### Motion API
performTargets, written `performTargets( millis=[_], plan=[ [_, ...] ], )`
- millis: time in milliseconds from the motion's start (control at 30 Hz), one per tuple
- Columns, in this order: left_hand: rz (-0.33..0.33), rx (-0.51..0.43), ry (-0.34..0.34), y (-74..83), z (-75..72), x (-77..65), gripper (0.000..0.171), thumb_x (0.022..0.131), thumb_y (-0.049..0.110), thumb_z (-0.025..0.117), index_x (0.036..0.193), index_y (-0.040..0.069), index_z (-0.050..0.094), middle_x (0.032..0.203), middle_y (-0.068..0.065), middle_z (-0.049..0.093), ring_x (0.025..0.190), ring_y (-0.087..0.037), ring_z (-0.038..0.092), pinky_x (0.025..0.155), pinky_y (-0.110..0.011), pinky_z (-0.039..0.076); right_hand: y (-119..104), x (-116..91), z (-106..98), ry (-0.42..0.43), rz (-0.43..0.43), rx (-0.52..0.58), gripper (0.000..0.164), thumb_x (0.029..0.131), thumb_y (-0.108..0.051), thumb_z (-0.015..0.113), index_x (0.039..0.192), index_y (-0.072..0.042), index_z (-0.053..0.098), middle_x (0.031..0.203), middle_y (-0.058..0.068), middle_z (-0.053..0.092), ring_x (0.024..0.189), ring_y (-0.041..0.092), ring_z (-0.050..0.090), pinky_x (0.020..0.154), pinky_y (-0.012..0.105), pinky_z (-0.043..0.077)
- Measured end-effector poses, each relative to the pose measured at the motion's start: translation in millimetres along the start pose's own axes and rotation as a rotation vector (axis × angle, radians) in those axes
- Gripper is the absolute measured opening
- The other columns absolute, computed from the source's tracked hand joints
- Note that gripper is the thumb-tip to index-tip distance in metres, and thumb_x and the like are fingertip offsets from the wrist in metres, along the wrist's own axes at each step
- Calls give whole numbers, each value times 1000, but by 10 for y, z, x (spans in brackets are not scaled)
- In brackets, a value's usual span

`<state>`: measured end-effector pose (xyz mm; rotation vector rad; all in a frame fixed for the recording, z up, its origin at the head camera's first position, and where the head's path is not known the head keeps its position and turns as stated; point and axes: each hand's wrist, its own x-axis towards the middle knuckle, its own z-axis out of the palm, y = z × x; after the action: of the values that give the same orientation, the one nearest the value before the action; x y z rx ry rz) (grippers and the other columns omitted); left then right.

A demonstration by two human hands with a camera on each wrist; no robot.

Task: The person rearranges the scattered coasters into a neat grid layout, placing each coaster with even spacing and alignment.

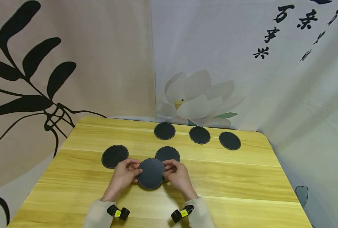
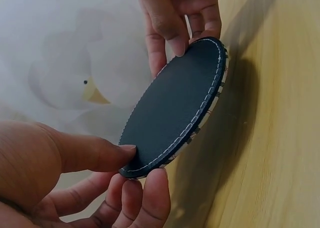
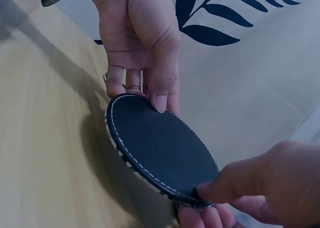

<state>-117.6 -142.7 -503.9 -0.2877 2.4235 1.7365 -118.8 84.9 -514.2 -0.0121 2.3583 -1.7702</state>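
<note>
Both hands hold one round black coaster [image 1: 151, 173] with white stitching along its rim and a patterned underside edge. My left hand [image 1: 124, 174] pinches its left side, thumb on the black face and fingers beneath. On the opposite side my right hand [image 1: 178, 176] pinches it the same way. The coaster [image 2: 172, 107] is raised off the wooden table, its shadow falling on the wood. In the head view it overlaps a second black coaster [image 1: 167, 153] behind it. Another coaster [image 1: 114, 156] lies just beyond the left hand.
Along the table's back edge lie three more black coasters: one near the middle [image 1: 164, 130], one to its right [image 1: 199, 135] and one farthest right [image 1: 230, 140]. The yellow wooden table [image 1: 243, 186] ends at a printed cloth backdrop [image 1: 114, 63].
</note>
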Motion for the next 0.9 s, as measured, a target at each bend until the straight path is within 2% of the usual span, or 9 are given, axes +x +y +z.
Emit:
performTargets(
  millis=[167, 533, 900],
  plan=[
    [12, -5, -5, 11, 51, 19, 27, 89, -5, 74, 114, 0, 70, 95, -12, 59, 66, -17, 60, 56, -35, 61, 15, 2, -45, 16, 18, -4, 35, 82, 5, 76, 116, -7, 73, 100, 15, 64, 78, 14, 63, 64, 24, 56],
    [22, -30, -27, 71, 173, 78, 26, 88, -4, 74, 113, 2, 70, 94, -11, 58, 60, -19, 60, 56, -36, 61, 31, 29, -185, 37, 16, 27, 37, 82, 6, 77, 117, -5, 73, 103, 19, 65, 81, 18, 64, 66, 24, 57],
    [24, -50, -33, 158, 296, 145, 25, 86, -5, 76, 110, 2, 71, 92, -9, 57, 61, -18, 58, 55, -36, 61, 3, 88, -369, -6, 35, 56, 38, 83, 10, 73, 119, -2, 71, 103, 20, 61, 77, 17, 66, 69, 43, 65]
  ],
)
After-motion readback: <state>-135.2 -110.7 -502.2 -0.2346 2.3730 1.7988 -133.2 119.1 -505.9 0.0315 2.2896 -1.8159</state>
